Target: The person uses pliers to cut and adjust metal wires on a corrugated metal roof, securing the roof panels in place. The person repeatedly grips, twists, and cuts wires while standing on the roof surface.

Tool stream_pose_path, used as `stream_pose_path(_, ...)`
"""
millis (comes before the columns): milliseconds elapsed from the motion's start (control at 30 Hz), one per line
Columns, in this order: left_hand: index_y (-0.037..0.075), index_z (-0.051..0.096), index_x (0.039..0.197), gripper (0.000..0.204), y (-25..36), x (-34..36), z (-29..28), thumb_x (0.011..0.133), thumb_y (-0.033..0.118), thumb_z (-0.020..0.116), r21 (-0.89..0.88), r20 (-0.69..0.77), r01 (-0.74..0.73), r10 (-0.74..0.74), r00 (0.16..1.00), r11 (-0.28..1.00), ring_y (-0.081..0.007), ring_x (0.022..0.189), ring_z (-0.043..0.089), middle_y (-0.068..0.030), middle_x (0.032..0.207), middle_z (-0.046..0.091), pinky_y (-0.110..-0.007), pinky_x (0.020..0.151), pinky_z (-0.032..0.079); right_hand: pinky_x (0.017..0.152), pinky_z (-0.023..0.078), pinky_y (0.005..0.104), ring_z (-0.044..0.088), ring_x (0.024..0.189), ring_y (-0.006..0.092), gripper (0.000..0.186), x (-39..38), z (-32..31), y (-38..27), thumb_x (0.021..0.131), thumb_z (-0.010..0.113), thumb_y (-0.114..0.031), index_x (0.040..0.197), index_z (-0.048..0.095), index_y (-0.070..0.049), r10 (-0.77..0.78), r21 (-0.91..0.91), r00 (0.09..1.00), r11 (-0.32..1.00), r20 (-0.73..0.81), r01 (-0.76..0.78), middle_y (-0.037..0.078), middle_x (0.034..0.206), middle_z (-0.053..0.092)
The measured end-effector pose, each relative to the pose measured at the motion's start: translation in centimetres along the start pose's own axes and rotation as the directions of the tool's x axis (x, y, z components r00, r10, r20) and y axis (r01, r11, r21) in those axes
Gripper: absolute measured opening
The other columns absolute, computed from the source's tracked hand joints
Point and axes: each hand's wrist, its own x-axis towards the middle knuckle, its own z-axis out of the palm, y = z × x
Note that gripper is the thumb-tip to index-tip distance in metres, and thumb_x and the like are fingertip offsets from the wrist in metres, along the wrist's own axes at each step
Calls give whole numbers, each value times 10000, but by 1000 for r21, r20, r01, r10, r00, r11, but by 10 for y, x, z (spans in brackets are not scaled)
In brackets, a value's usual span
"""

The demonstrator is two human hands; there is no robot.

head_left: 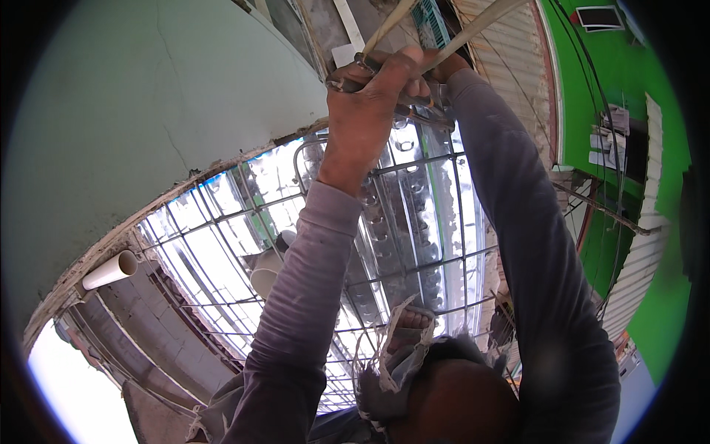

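My left hand (373,111) is raised at the upper middle, its fingers curled closed round something dark that shows on both sides of the fist. A small orange-and-black part (423,101) sticks out by its fingers; its kind I cannot make out. Two pale, cable-like lengths (477,28) run down from the top edge to the hands. My right hand (448,66) is just behind and to the right of the left one, with its fingers hidden. Dark curved metal (438,120) lies below both hands.
Under my arms spreads a metal bar grid (281,200) over shiny ribbed sheeting. A pale green wall (96,111) fills the left, with a white pipe (111,270) below its edge. Corrugated sheet (510,66), hanging black cables (603,96) and a green wall (580,66) are at right.
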Motion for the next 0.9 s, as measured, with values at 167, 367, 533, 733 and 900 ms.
stream_pose_path(167, 31, 686, 871, 200, 2, -2, 9, 964, 203, 726, -26, 11, 37, -37, 999, 999, -181, 792, 653, -31, 763, 602, -333, 645, 528, 666, 555, 327, 704, 803, 194, 193, 1, 8, -3, 888, 689, -176, 1028, 760, -63, -62, -27, 994, 998, -87, 60, 100, 893, 743)
stream_pose_path(367, 32, 677, 846, 236, 1, -4, 11, 937, 227, 774, 13, -96, -44, 45, 994, 999, -227, 794, 730, -69, 775, 661, -343, 571, 553, 675, 556, 334, 706, 808, 204, 201, 4, 2, 4, 886, 693, -193, 1022, 762, -61, -104, -54, 950, 994, -295, 92, 107, 897, 744)
stream_pose_path(533, 17, 666, 821, 258, 8, -4, 40, 894, 211, 820, -11, -302, -212, 199, 932, 977, -215, 697, 734, -87, 696, 681, -315, 540, 549, 683, 558, 340, 708, 813, 213, 209, 7, -7, 22, 884, 695, -207, 1017, 763, -60, -66, -146, 873, 989, -484, -6, 113, 900, 744)
stream_pose_path(733, 9, 633, 746, 240, -4, 13, 33, 877, 128, 796, 4, -231, -279, 272, 934, 960, -226, 586, 703, -88, 627, 632, -319, 521, 548, 692, 559, 348, 711, 818, 223, 219, 33, 1, 5, 882, 699, -223, 1010, 764, -59, -125, -200, 887, 979, -445, 37, 119, 904, 745)
stream_pose_path(900, -5, 608, 712, 195, -14, 19, 40, 872, 10, 719, -46, -264, -292, 271, 926, 955, -137, 504, 617, -66, 598, 609, -298, 487, 504, 700, 561, 354, 713, 823, 231, 228, 47, 12, -6, 880, 702, -237, 1005, 765, -57, -150, -242, 889, 969, -434, 46, 125, 907, 745)
